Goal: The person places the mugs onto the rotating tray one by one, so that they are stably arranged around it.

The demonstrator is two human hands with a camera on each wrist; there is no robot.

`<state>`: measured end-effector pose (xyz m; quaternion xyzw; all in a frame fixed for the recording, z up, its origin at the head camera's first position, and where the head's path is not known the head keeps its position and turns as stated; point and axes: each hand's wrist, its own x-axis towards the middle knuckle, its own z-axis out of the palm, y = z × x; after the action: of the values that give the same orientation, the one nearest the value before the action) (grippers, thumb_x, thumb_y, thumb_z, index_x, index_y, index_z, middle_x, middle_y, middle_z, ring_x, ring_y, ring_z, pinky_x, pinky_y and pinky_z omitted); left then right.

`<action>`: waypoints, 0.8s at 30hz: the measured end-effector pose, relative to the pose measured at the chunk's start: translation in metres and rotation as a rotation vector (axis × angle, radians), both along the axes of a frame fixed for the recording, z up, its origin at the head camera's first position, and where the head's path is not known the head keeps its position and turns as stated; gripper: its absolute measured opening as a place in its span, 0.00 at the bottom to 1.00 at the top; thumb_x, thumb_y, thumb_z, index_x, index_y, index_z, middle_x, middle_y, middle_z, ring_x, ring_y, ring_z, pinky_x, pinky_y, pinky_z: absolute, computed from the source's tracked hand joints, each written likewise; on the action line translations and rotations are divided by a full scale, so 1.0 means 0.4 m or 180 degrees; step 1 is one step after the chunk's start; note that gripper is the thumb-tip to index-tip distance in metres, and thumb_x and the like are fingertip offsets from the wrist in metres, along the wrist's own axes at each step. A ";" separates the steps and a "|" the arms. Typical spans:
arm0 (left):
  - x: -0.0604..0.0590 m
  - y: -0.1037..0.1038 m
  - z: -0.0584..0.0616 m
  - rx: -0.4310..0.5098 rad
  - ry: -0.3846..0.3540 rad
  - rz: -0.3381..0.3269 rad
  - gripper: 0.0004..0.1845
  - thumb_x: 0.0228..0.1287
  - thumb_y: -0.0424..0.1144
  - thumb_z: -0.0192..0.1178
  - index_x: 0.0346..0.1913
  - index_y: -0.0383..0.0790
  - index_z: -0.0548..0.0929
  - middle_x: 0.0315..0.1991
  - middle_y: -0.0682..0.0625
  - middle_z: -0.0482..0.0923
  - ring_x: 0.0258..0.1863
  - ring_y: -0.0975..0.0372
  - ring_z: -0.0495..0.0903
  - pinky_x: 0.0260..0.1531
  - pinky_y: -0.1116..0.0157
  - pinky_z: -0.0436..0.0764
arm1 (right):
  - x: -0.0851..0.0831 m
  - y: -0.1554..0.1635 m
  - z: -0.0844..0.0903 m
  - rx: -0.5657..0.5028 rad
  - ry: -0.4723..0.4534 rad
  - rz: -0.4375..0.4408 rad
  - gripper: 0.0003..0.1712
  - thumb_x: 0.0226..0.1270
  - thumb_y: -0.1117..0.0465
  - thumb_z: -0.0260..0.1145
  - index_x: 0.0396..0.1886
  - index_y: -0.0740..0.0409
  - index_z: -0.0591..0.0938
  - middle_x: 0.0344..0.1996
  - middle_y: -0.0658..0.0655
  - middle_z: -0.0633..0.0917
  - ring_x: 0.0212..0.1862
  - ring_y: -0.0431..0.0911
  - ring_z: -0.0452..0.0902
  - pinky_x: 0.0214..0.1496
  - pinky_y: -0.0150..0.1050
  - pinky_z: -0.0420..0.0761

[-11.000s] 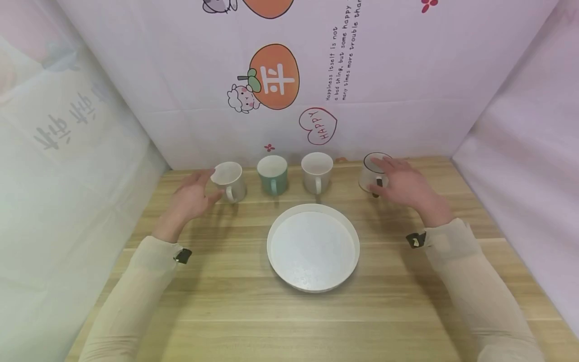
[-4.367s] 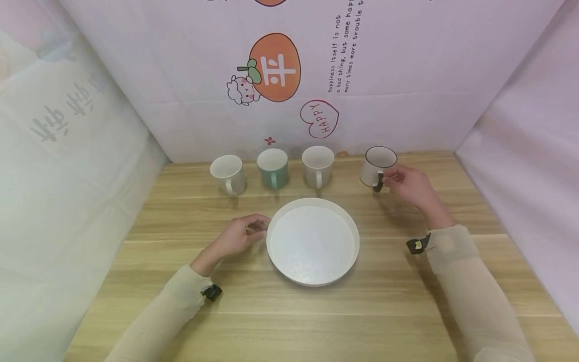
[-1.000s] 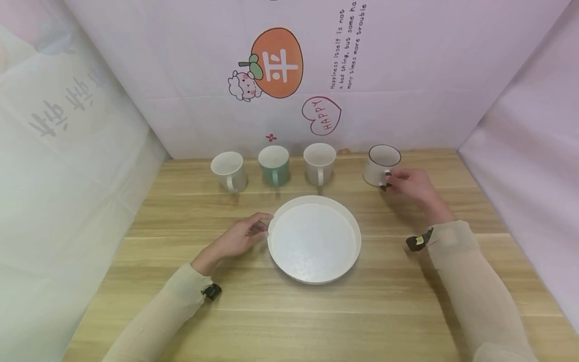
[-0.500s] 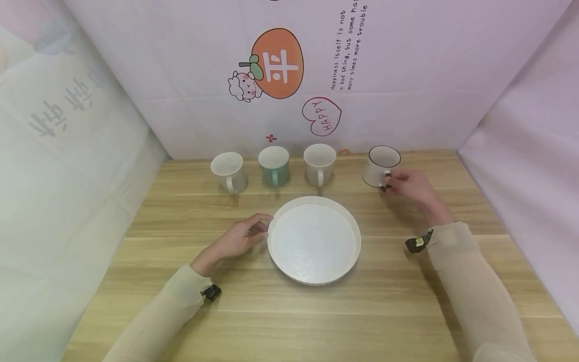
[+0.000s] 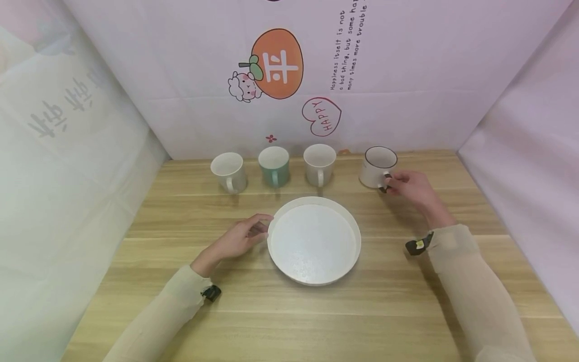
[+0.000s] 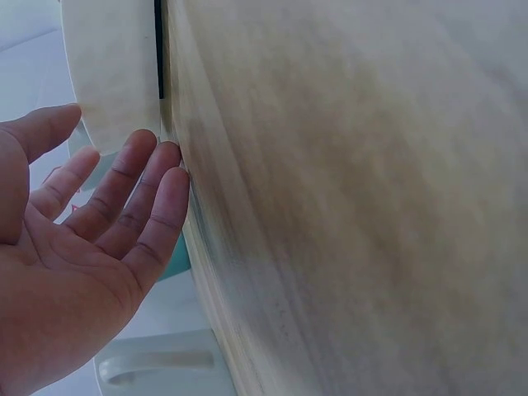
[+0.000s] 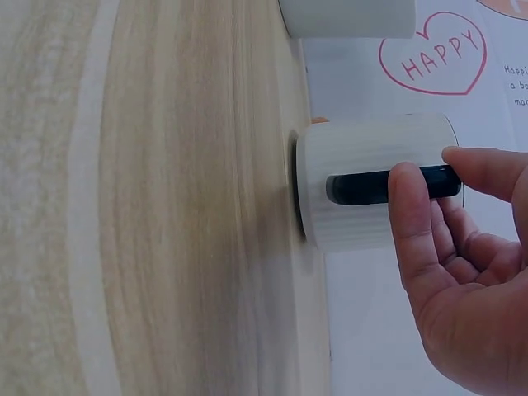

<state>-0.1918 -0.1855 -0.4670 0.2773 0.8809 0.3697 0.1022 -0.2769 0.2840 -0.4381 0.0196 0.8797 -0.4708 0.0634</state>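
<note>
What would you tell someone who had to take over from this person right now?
Right hand: pinches the dark handle of the black-rimmed white mug, which seems to stand on the wooden table, at the right end of the row.
Left hand: open, fingers at the left rim of the round white tray.
Other mugs: white mug, green mug and cream mug stand in a row behind the tray.
Done: nothing in the tray.
Left: likely lifting the held mug; where to, I can't tell.

Left hand lies open, fingers relaxed; right hand seems curled in a pinching grip.
</note>
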 end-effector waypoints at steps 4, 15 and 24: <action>0.002 0.001 0.001 -0.0003 -0.0010 0.0020 0.23 0.67 0.41 0.56 0.63 0.45 0.68 0.48 0.46 0.81 0.49 0.59 0.80 0.51 0.59 0.80 | 0.007 -0.001 0.003 -0.0011 0.0002 0.0015 0.25 0.69 0.50 0.57 0.52 0.67 0.75 0.51 0.69 0.79 0.44 0.52 0.83 0.52 0.40 0.78; 0.005 0.003 0.007 -0.0022 -0.0051 0.0028 0.23 0.68 0.41 0.55 0.64 0.45 0.68 0.48 0.45 0.81 0.49 0.59 0.80 0.50 0.59 0.80 | 0.033 -0.009 0.020 0.0042 -0.0137 0.0023 0.29 0.67 0.43 0.57 0.54 0.64 0.74 0.53 0.66 0.77 0.48 0.52 0.81 0.64 0.57 0.67; 0.004 0.005 0.006 -0.0022 -0.0017 0.0029 0.23 0.67 0.40 0.56 0.63 0.45 0.68 0.48 0.46 0.81 0.49 0.59 0.80 0.51 0.59 0.80 | 0.049 -0.015 0.024 -0.0106 0.0025 0.0033 0.29 0.66 0.46 0.59 0.52 0.68 0.75 0.42 0.59 0.83 0.40 0.48 0.84 0.63 0.59 0.66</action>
<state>-0.1902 -0.1835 -0.4646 0.2719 0.8831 0.3679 0.1039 -0.2573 0.2779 -0.4286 0.0121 0.8721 -0.4852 0.0627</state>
